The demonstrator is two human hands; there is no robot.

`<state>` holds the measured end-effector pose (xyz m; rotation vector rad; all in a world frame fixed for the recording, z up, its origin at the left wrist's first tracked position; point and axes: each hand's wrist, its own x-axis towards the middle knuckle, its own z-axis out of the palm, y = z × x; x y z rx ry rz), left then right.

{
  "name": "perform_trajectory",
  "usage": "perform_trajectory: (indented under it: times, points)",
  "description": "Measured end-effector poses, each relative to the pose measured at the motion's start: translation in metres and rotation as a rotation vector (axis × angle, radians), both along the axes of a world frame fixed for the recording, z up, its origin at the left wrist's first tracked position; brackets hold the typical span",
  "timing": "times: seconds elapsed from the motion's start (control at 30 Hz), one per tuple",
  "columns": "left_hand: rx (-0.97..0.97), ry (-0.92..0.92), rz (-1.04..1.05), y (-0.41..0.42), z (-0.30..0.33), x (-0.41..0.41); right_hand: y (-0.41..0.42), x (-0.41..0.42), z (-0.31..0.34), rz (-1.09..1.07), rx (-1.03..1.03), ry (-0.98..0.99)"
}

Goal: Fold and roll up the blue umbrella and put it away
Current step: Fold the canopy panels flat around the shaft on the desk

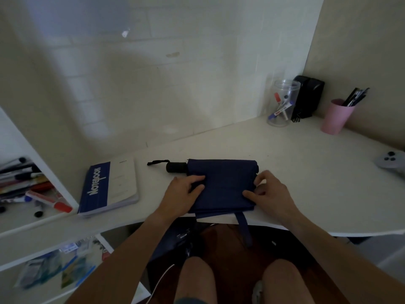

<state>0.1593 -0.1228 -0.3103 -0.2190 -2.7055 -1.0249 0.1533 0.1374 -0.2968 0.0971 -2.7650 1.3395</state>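
Head view: blue umbrella (223, 183) flat on desk (306, 172), both hands on it.
Umbrella lies near desk's front edge, black handle (176, 167) pointing left twd notebook (109, 187), strap (243, 229) hanging off the edge. Left hand (182, 194) pinches fabric at left side w/ thumb + fingers; right hand (269, 191) pinches fabric at right edge. Pink cup (335, 119) far right.

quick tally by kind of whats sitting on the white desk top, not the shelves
umbrella: 1
notebook: 1
clear jar of markers: 1
pink cup of pens: 1
black box: 1
grey game controller: 1
total: 6
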Motion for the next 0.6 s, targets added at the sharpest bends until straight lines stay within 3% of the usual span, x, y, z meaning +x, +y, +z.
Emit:
perform_trajectory:
  times: [0.1,0.17,0.23,0.33,0.4,0.5,0.6]
  points:
    - [-0.006,-0.048,-0.025,-0.003,-0.004,0.0,0.0,0.003,-0.005,0.069,0.046,0.08]
    - [-0.063,-0.076,-0.055,-0.003,-0.004,0.001,-0.001,0.004,-0.004,0.093,0.232,0.139]
    - [-0.133,-0.07,-0.071,-0.002,-0.005,0.002,-0.009,0.007,0.002,0.035,0.474,0.317]
    - [-0.187,-0.047,-0.075,-0.003,-0.007,-0.002,-0.039,0.008,0.012,0.131,0.499,0.669]
    - [-0.202,-0.04,-0.094,-0.005,-0.01,-0.003,-0.05,0.0,0.007,0.356,0.551,0.604]
    - [-0.241,-0.041,-0.103,-0.009,-0.008,-0.004,-0.04,-0.007,-0.014,0.548,0.752,0.288]
    - [-0.54,0.043,-0.051,-0.019,0.001,-0.003,-0.03,-0.008,-0.024,0.573,0.821,0.231]
